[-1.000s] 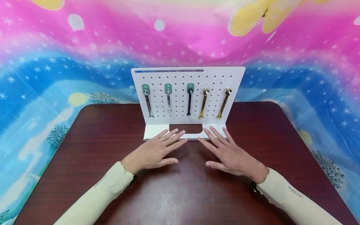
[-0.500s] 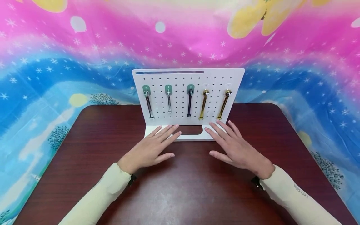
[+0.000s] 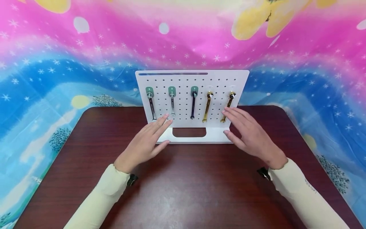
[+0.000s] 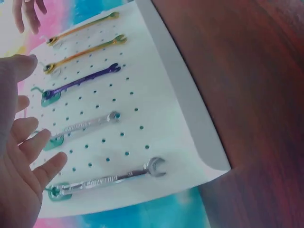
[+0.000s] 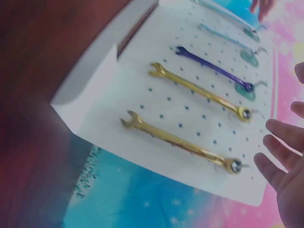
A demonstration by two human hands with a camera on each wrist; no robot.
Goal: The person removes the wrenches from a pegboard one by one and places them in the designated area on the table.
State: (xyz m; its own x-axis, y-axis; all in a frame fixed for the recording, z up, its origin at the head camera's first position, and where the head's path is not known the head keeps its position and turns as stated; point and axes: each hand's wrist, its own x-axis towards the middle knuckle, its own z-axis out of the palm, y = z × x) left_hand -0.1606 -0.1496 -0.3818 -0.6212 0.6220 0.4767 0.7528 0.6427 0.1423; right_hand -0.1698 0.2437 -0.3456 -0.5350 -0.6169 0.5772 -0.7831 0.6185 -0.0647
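Observation:
Five-hook-style white pegboard aside, my left hand (image 3: 143, 143) hovers at the board's lower left, fingers extended and holding nothing. A large silver wrench (image 4: 109, 181) and a smaller silver wrench (image 4: 85, 124) hang nearest to it. My right hand (image 3: 253, 136) is raised at the right side, fingers extended, overlapping the outer gold wrench (image 5: 178, 141) in the head view. In the right wrist view its fingers are apart from that wrench. Beside it hangs another gold wrench (image 5: 199, 91). A dark purple wrench (image 3: 193, 106) hangs at mid-board.
The white pegboard (image 3: 183, 111) stands on its flat base (image 3: 217, 139) on a dark reddish-brown table (image 3: 186, 184). Each wrench hangs from a hook; green tags (image 3: 194, 89) back the left and middle ones. A colourful printed cloth (image 3: 183, 44) covers the wall behind.
Both hands have risen and moved apart, the left one leftward and the right one rightward, from low before the base to the wrenches' lower ends. The wrenches hang as before.

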